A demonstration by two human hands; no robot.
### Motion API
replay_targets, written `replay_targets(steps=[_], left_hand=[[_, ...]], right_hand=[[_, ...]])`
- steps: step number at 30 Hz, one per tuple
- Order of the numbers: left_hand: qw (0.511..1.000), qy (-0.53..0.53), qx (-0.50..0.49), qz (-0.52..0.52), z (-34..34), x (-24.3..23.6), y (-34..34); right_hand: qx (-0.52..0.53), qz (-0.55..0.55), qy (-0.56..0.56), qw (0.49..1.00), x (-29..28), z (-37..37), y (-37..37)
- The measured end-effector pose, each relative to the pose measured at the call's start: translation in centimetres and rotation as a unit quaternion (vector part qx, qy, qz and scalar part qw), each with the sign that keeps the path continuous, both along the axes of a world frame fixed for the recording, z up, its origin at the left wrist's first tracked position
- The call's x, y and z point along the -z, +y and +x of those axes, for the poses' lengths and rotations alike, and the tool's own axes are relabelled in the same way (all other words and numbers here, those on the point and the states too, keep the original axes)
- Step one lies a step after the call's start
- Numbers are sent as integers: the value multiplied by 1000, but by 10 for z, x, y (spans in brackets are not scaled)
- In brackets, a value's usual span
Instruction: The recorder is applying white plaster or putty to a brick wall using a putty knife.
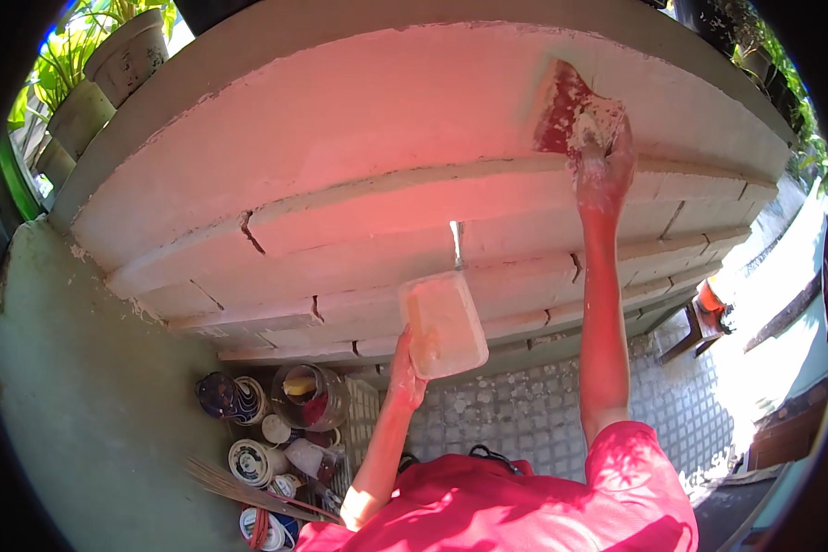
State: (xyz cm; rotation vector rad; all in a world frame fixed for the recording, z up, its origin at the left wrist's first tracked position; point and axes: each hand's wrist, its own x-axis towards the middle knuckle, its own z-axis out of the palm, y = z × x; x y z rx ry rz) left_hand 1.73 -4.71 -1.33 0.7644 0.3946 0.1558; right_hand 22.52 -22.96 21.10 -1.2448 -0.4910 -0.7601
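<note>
Wall (340, 120), pale, spans the view ahead of the left hand (405, 375) and right hand (606, 170): smooth band up at the right, stepped ledges (386, 224) with dark gaps beyond the left. Green-grey side wall (83, 368) stands well left of the left hand. Tiled floor (524, 396), grey, shows below and between both hands. Plant pots (127, 60): far up-left of both. Wooden stool (702, 324): well right of and below the right hand. Clear bucket (340, 402), lower left of the left hand, beside smaller containers (248, 463). Tub (453, 331), translucent, rectangular, tilted: grasped by the left hand at its lower left edge, pale smears inside. Scraper (559, 109), red, smeared with pale paste (602, 118): clasped in the raised right hand, at the smooth band. Can't tell if the full blade edge touches. Right hand is paste-streaked too.
</note>
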Motion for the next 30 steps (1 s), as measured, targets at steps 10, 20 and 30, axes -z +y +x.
replay_targets(steps=[10,20,30], left_hand=[[998,55,-39,-15,-26,32,9],[998,37,-39,-19,-27,32,11],[998,30,-52,-18,-43,39,23]], right_hand=[[263,-273,-59,923,-10,-5,61],[161,-299,-188,921,9,-55,119],[277,-305,-24,911,4,-7,52]])
